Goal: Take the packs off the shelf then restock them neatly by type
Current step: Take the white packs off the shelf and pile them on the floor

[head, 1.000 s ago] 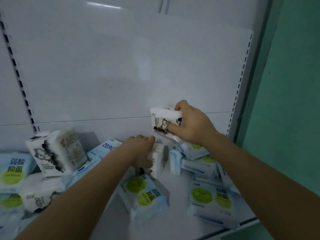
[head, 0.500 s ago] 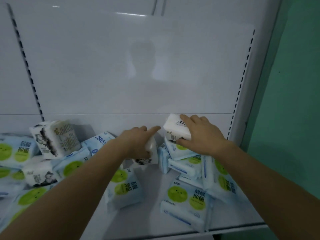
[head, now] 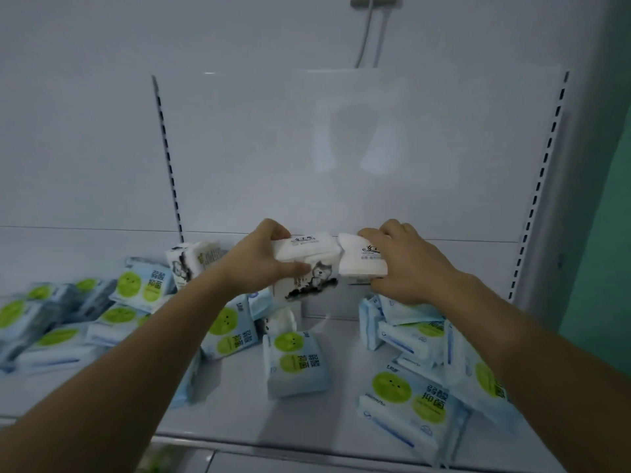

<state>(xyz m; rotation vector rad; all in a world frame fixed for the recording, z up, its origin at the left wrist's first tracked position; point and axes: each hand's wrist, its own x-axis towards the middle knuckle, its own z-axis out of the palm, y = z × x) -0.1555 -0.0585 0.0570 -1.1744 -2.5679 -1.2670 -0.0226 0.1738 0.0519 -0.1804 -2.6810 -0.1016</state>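
Note:
My left hand [head: 259,264] grips a white tissue pack with a dog picture [head: 307,268] and holds it up above the shelf [head: 239,404]. My right hand [head: 406,264] grips a second white tissue pack [head: 362,264] right beside it, so the two packs touch. Another white dog pack [head: 191,261] stands at the back left. Several light blue packs with green circles lie scattered about, one in the middle [head: 295,363] and one at the front right [head: 406,404].
A heap of blue packs [head: 51,322] fills the left side, and more blue packs [head: 409,329] pile up under my right wrist. The white back panel [head: 341,148] has slotted uprights on both sides. A green wall [head: 607,233] stands to the right.
My left hand has lifted its white pack from the shelf up beside the pack in my right hand. The view has tilted up and shifted left.

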